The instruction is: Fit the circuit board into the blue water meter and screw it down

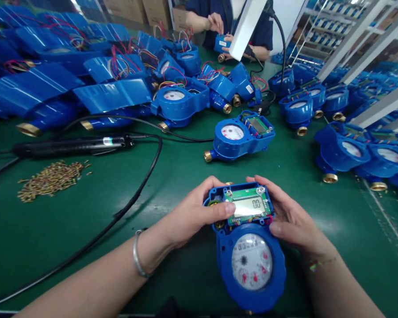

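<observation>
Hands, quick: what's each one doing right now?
Left hand: closed, holding the meter beside its screen.
Right hand: closed, holding the same meter.

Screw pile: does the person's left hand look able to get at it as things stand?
Probably yes, once the left hand releases the held blue meter; only the black cable seems to cross between that hand and the screw pile, which lies uncovered.

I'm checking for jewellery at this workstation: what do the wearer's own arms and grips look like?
The left arm and right arm show no sleeves, and the left grip and right grip no gloves. A smooth silver-toned bangle circles the left wrist; a thin multicoloured bracelet, its details blurred, circles the right wrist.
</observation>
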